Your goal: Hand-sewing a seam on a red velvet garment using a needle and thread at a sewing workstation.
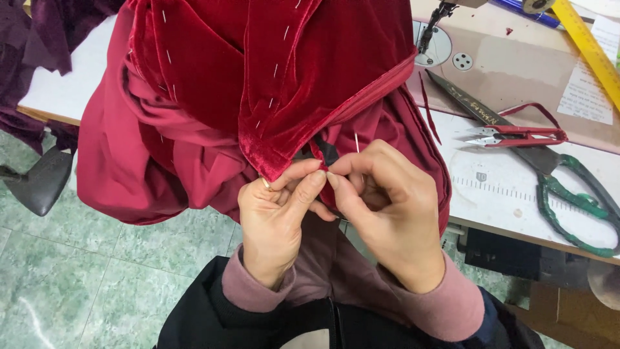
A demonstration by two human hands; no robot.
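Observation:
A large red velvet garment [278, 71] with a smooth red lining [142, 155] hangs off the table over my lap, marked with several white basting stitches. My left hand [278, 220] pinches the folded velvet edge between thumb and forefinger. Touching it fingertip to fingertip, my right hand [387, 207] grips the same edge and holds a thin needle [356, 142] that sticks up from the cloth. A small dark patch [326, 152] shows just above the fingertips.
On the white table [510, 187] to the right lie red thread snips [516, 136] and big green-handled shears [568, 194]. A sewing machine's needle plate [439, 45] and a yellow ruler [591, 45] sit behind. Green tiled floor [84, 258] lies at left.

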